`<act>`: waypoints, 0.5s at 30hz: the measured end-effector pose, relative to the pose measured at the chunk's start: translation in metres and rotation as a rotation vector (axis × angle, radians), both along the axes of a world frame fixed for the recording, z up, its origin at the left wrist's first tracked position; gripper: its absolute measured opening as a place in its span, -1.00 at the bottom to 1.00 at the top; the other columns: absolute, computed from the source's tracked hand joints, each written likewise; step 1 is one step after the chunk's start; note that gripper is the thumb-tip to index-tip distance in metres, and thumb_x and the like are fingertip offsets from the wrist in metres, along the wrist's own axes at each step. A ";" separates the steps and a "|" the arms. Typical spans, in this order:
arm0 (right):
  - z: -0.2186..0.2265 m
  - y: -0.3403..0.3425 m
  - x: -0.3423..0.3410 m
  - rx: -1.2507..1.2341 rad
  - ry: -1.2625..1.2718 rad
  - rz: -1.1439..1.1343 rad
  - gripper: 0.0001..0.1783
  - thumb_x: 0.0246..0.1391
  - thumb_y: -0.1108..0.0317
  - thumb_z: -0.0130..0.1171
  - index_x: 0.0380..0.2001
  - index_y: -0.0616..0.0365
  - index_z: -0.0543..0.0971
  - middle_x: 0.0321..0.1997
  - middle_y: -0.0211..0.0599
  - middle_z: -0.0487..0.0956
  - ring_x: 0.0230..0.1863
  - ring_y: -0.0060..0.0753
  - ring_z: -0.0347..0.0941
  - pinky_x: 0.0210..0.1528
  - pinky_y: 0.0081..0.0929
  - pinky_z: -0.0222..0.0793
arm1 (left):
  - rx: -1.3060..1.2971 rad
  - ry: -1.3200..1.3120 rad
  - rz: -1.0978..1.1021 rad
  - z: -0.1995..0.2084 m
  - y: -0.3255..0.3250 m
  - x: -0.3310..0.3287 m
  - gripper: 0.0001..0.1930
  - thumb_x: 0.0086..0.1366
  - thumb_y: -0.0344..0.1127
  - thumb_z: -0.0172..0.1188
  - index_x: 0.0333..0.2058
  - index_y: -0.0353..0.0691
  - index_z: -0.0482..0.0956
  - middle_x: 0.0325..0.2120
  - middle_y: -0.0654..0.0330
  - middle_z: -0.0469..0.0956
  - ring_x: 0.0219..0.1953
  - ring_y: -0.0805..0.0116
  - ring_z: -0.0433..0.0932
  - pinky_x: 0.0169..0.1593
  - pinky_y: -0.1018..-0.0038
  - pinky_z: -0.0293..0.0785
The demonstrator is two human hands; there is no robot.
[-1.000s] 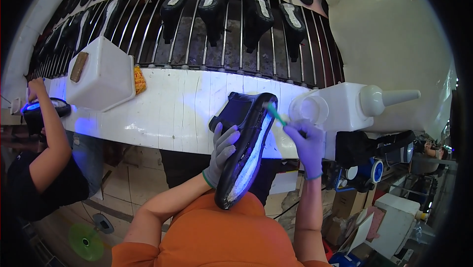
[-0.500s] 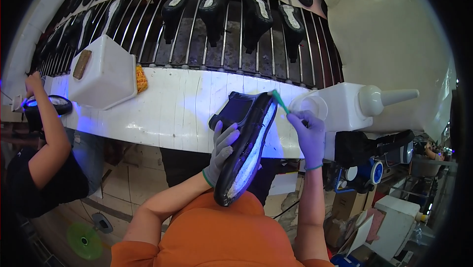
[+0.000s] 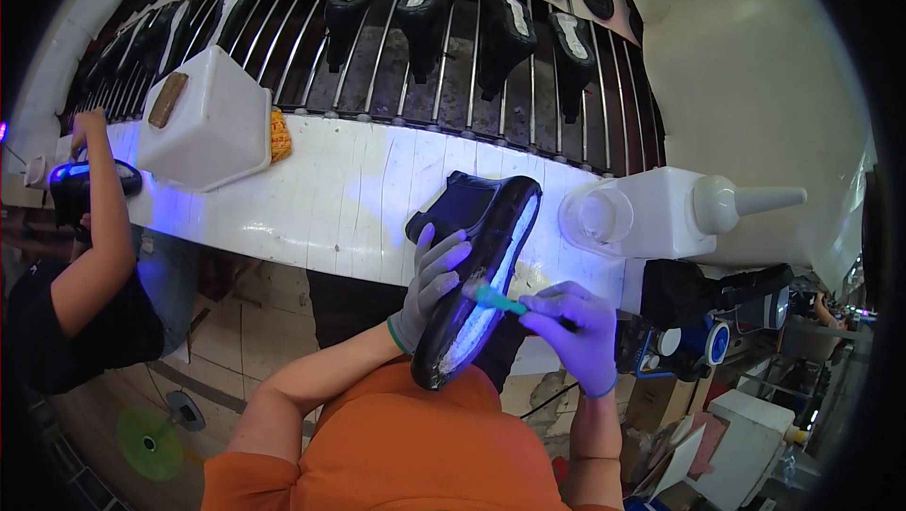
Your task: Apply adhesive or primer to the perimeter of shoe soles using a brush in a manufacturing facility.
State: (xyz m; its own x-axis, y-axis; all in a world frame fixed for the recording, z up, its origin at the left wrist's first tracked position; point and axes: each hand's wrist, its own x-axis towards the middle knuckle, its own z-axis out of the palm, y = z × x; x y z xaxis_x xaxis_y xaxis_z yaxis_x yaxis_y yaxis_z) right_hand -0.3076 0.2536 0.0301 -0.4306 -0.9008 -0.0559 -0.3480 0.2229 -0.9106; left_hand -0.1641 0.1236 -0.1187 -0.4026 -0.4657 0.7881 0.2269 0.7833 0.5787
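Note:
A black shoe upper on a last (image 3: pixel 510 218) lies tilted across the near table edge, its pale underside strip lit blue and turned to the right. My left hand (image 3: pixel 436 275), in a grey glove, is closed round its side, fingers on the black surface. In my right hand (image 3: pixel 578 322), also gloved, a small brush with a green handle (image 3: pixel 500 300) is pinched; its bristles touch the black rim along the pale strip. Just right of the shoe stands a small translucent cup (image 3: pixel 602 215), beside a white bottle with a long nozzle (image 3: pixel 670 213).
Beyond the white table (image 3: pixel 330 167), a metal roller rack (image 3: pixel 406 63) carries several black lasted uppers, and soles lie farther back. A white container (image 3: pixel 203 119) stands left. At far left a co-worker's arm (image 3: pixel 104 204) reaches to another black shoe (image 3: pixel 94 185).
My right hand has come nearer and lower with the brush, from the shoe's far tip to the middle of its edge. My left hand keeps its hold.

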 end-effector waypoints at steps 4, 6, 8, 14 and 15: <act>0.014 0.001 0.014 -0.049 0.176 0.169 -0.75 -0.15 0.42 0.44 -0.30 0.10 0.71 -0.42 -0.32 0.61 -0.52 -0.53 0.49 -0.51 -0.60 0.37 | 0.003 0.026 -0.007 0.013 -0.001 0.000 -0.20 0.13 -0.25 0.36 0.23 -0.07 0.02 0.17 -0.09 0.26 0.20 -0.15 0.34 0.33 -0.21 -0.10; 0.026 -0.001 0.018 -0.019 0.244 0.285 -0.74 -0.16 0.39 0.44 -0.29 0.06 0.71 -0.43 -0.35 0.61 -0.51 -0.47 0.51 -0.50 -0.57 0.42 | 0.052 0.031 0.014 0.018 0.001 -0.001 -0.22 0.14 -0.26 0.35 0.22 -0.09 0.03 0.16 -0.10 0.27 0.20 -0.16 0.34 0.33 -0.21 -0.07; 0.028 -0.001 0.020 -0.087 0.227 0.421 -0.74 -0.13 0.36 0.43 -0.28 0.06 0.71 -0.45 -0.37 0.60 -0.51 -0.50 0.51 -0.50 -0.57 0.41 | 0.058 0.052 0.008 0.019 -0.001 -0.001 -0.24 0.14 -0.29 0.35 0.21 -0.11 0.04 0.15 -0.11 0.28 0.19 -0.15 0.35 0.33 -0.20 -0.06; -0.017 0.006 0.001 0.058 -0.041 -0.312 -0.89 -0.09 0.52 0.34 -0.41 0.24 0.68 -0.47 -0.38 0.60 -0.48 -0.65 0.45 -0.44 -0.67 0.32 | 0.036 0.050 0.031 0.021 -0.007 -0.010 -0.25 0.11 -0.35 0.34 0.18 -0.17 0.06 0.14 -0.10 0.29 0.15 -0.14 0.38 0.30 -0.16 0.05; -0.018 0.011 0.006 0.056 -0.167 -0.280 -0.92 -0.10 0.55 0.32 -0.44 0.27 0.67 -0.47 -0.37 0.60 -0.48 -0.65 0.44 -0.43 -0.69 0.30 | 0.034 0.055 0.034 0.022 -0.008 -0.010 -0.27 0.12 -0.35 0.34 0.18 -0.18 0.07 0.13 -0.10 0.29 0.14 -0.13 0.38 0.28 -0.12 0.10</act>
